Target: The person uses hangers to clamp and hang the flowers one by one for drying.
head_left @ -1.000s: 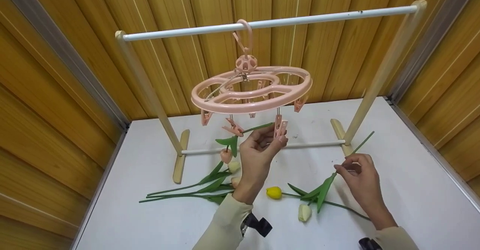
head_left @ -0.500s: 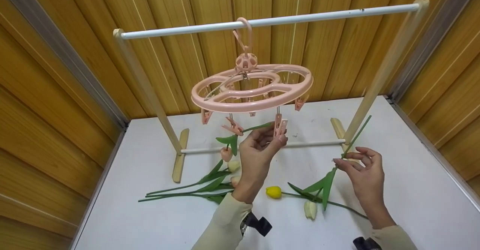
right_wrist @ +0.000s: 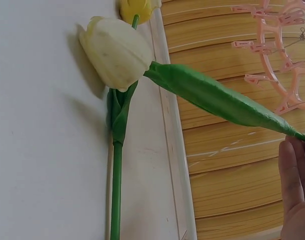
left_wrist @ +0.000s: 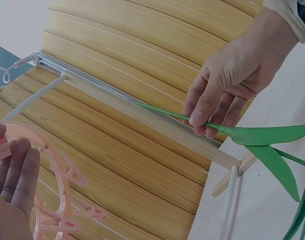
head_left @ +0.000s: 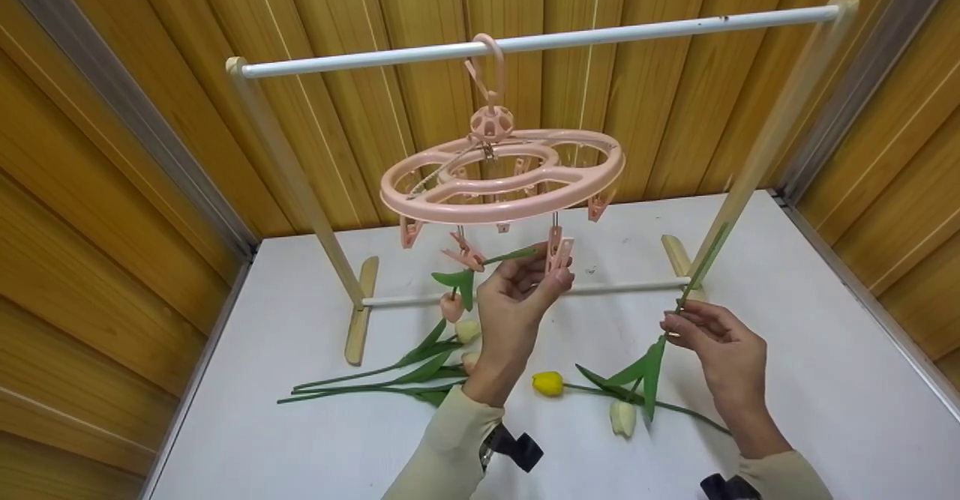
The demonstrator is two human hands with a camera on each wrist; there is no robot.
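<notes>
A round pink clip hanger (head_left: 495, 214) hangs in front of me. My left hand (head_left: 511, 320) pinches one of its clothespins (head_left: 556, 244) between thumb and fingers. In my right hand (head_left: 724, 354), thumb and fingertips pinch the green stem of a white tulip (head_left: 622, 417). Its bloom points down and its bare stem end up, as the left wrist view shows with the stem (left_wrist: 162, 111) too. A peach tulip (head_left: 451, 307) dangles head down from another clothespin (head_left: 466, 254), left of my left hand.
The hanger hooks over the white bar (head_left: 637, 34) of a wooden rack standing on the white table (head_left: 240, 455). A yellow tulip (head_left: 547, 384) lies beneath the white bloom. Several more tulips (head_left: 420, 372) lie at the left, partly behind my left forearm. Wood-panelled walls surround the table.
My right hand has shifted slightly left with the white tulip, whose stem now stands steeper and whose bloom has swung a little right. The left hand keeps its pinch on the clothespin.
</notes>
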